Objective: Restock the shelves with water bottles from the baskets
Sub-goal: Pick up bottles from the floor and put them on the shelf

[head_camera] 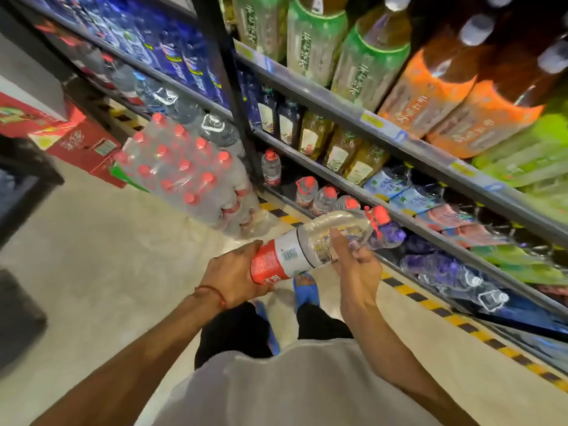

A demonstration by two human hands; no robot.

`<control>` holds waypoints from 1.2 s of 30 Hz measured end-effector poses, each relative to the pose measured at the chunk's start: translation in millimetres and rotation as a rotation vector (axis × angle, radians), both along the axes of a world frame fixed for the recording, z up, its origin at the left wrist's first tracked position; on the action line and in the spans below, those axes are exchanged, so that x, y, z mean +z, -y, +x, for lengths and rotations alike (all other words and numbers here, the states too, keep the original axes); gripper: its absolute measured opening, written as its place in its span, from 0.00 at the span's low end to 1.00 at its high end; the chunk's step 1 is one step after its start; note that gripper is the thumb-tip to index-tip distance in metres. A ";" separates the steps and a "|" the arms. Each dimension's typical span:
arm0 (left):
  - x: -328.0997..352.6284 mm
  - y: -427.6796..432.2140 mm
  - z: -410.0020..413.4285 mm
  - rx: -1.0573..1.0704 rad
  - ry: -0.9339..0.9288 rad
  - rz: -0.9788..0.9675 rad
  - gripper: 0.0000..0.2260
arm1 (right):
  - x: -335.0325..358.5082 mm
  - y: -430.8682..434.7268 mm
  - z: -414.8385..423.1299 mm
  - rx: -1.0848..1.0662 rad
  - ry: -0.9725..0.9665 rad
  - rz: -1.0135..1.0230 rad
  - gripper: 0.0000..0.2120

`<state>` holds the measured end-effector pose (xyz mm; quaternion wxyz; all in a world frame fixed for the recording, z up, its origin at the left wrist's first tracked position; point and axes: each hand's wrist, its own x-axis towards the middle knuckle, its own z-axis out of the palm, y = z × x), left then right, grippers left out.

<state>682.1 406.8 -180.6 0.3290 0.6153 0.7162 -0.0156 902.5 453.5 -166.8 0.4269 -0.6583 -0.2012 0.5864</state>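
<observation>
Water bottle (295, 253) base: hidden in the palm of the left hand (233, 278).
Right hand (356, 265) fingertips: tucked behind the bottle's clear shoulder, indistinct.
Label print: too small to read.
Orange-labelled bottles (430, 96): blurred, tops cut by the upper edge.
Price tags (372, 119): blurred, unreadable.
Dark object (15, 318): cut by the left edge, unidentifiable.
</observation>
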 end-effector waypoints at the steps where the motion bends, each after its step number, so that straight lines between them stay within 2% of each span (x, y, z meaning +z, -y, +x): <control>1: -0.8 -6.9 -10.4 -0.018 0.001 -0.003 0.43 | 1.8 -1.8 -10.0 -0.023 0.011 -0.006 0.16; 3: -6.9 -18.8 -31.7 -0.053 0.018 -0.006 0.42 | 1.7 -6.5 -29.1 -0.078 0.023 -0.004 0.14; 5: -17.0 -31.3 -55.6 -0.096 0.042 -0.024 0.44 | -4.0 -7.6 -50.0 -0.118 0.039 -0.008 0.07; 10: -40.0 -52.5 -102.2 -0.230 0.082 -0.075 0.44 | -22.8 2.2 -97.5 -0.281 0.088 -0.030 0.05; 18: -118.9 -55.3 -122.5 -0.314 0.106 -0.145 0.40 | -101.0 20.6 -119.3 -0.412 0.045 -0.111 0.12; 20: -148.1 -54.5 -120.3 -0.321 0.103 -0.169 0.36 | -132.7 24.8 -117.4 -0.413 0.054 -0.101 0.12; 22: -183.5 -56.6 -119.1 -0.345 0.091 -0.191 0.37 | -170.7 30.0 -113.1 -0.381 0.085 -0.100 0.13; 25: -244.7 -60.3 -117.9 -0.371 0.091 -0.213 0.37 | -234.2 33.7 -108.3 -0.367 0.072 -0.149 0.27; 26: -266.5 -60.8 -117.3 -0.369 0.087 -0.211 0.36 | -256.3 32.6 -107.6 -0.357 0.060 -0.171 0.29; 32: -399.2 -66.5 -111.3 -0.382 0.029 -0.184 0.33 | -387.8 17.8 -101.8 -0.332 -0.025 -0.198 0.09; 36: -488.0 -80.3 -109.2 -0.360 0.013 -0.127 0.39 | -480.0 -3.8 -96.3 -0.301 -0.043 -0.159 0.14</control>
